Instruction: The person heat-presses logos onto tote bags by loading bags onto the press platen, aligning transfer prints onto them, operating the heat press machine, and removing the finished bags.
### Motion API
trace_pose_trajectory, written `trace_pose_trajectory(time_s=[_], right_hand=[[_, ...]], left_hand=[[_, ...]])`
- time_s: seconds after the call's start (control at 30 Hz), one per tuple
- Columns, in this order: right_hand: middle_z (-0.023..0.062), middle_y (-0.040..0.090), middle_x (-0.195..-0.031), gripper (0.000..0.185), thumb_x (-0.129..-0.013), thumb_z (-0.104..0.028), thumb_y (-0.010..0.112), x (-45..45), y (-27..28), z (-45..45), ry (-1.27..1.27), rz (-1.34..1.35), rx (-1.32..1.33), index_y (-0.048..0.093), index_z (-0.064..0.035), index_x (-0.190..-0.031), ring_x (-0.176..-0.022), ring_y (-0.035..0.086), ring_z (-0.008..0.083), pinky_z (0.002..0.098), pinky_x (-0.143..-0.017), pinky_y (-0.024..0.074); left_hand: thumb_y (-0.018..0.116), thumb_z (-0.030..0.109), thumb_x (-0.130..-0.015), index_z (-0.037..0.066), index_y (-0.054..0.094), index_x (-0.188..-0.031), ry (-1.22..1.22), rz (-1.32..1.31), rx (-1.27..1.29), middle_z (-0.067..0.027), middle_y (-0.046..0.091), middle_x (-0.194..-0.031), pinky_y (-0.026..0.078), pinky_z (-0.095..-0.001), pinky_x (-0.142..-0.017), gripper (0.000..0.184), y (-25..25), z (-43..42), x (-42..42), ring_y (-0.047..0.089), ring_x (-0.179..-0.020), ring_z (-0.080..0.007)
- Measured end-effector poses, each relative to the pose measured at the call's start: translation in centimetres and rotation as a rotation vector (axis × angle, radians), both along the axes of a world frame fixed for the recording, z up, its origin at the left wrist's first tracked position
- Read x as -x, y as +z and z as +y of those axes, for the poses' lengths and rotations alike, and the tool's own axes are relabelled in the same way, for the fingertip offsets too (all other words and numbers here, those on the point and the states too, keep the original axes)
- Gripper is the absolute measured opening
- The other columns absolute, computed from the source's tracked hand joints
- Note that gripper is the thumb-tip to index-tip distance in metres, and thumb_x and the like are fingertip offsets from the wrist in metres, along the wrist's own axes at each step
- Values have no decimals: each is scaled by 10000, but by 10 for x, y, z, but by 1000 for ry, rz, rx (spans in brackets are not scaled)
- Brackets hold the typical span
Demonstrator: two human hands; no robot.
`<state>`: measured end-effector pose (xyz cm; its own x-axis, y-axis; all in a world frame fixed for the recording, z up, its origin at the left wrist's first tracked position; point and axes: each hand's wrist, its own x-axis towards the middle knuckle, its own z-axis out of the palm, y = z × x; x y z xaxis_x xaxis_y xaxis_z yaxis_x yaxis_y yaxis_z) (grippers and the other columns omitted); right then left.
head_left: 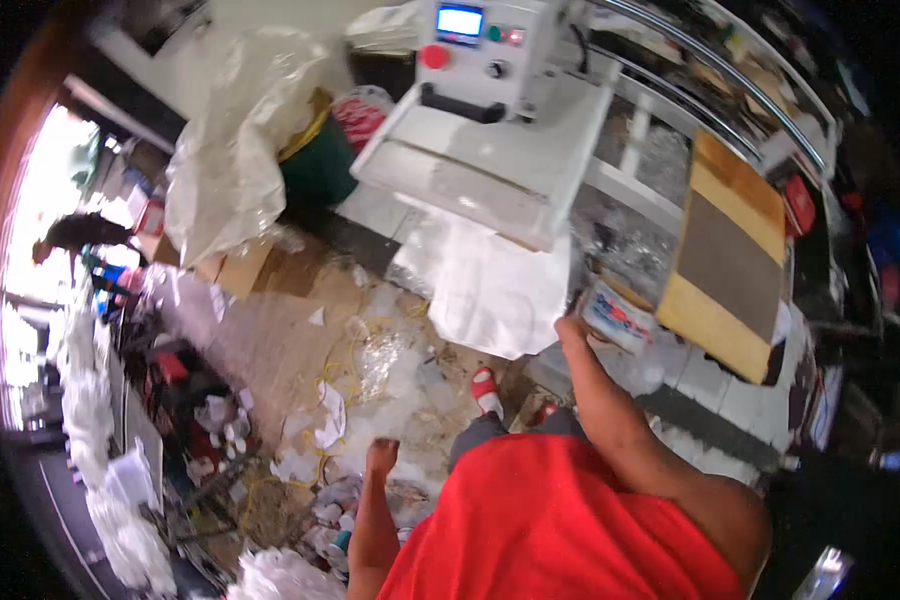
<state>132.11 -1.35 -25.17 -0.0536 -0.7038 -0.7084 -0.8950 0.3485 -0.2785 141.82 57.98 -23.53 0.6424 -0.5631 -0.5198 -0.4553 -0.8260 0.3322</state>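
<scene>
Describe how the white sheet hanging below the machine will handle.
The white sheet is probably floppy, since it droops below the machine. It looks thin, so likely light. The right hand is at one corner, so the rest may fold.

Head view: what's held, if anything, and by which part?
White sheet, apparently by its lower right edge, in the right grip; left grip looks empty.

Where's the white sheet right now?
The white sheet is just right of the middle of the head view, below the front edge of the white machine, with the right hand at its lower right corner.
</scene>
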Motion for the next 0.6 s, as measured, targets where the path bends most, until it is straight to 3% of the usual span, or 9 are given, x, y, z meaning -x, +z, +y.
trace_pose_trajectory(time_s=[0.1,0.17,0.2,0.27,0.37,0.4,0.53,0.57,0.6], right_hand=[[164,693,-1024,387,-798,-114,622,29,49,6,5,-461,-79,628,14,-1163,-892,683,290,452,-683,541],[136,686,-978,354,-781,-126,620,48,81,10,-212,-642,-274,638,-6,-1113,-891,679,277,441,-725,548],[108,679,-932,320,-764,-139,618,60,105,16,-412,-823,-478,649,-26,-1062,-890,675,265,430,-768,556],[90,670,-938,374,-772,-93,608,94,146,20,-368,-896,-495,618,-48,-1143,-887,667,236,402,-756,556],[70,655,-928,546,-785,-24,599,151,189,29,-314,-968,-450,520,-96,-1321,-813,645,188,352,-668,537],[67,649,-911,655,-792,-2,600,169,200,27,-305,-963,-394,454,-121,-1419,-743,631,170,331,-593,516],[47,641,-939,717,-829,6,613,227,332,-1,109,-1069,-197,366,-76,-1496,-779,603,113,294,-622,494],[56,661,-998,684,-846,17,612,229,369,-22,239,-1082,-170,383,-35,-1488,-862,629,104,285,-663,501],[31,635,-943,599,-861,-41,632,232,370,-43,175,-1216,-167,456,-63,-1433,-784,591,94,267,-637,485]], left_hand=[[632,545,-900,136,649,-1187,692,485,349,-145,694,-1055,481,-389,-813,500,5,-105,-43,612,-903,-239],[640,594,-873,139,443,-1416,962,670,361,-163,507,-1415,525,-551,-813,736,85,-194,-46,470,-1298,-325],[640,594,-873,139,443,-1416,940,676,359,-163,507,-1415,525,-551,-813,736,113,-229,-44,470,-1298,-325],[700,443,-886,182,235,-1528,1211,927,377,-185,337,-1535,504,-621,-877,835,149,-282,-33,316,-1400,-369],[725,282,-889,141,265,-1516,882,1197,590,-182,336,-1559,418,-676,-1001,791,174,-310,5,353,-1391,-391],[709,233,-885,139,303,-1505,747,1154,628,-168,401,-1474,438,-597,-953,747,185,-315,18,405,-1304,-343],[646,36,-871,130,454,-1460,410,494,794,-112,664,-1136,518,-284,-762,626,341,-351,36,614,-955,-152],[628,19,-873,73,546,-1381,397,382,933,-108,606,-1271,491,-283,-876,518,374,-368,42,583,-1061,-158],[614,7,-879,17,569,-1341,291,293,923,-112,550,-1358,481,-300,-929,464,404,-383,35,544,-1162,-172]])
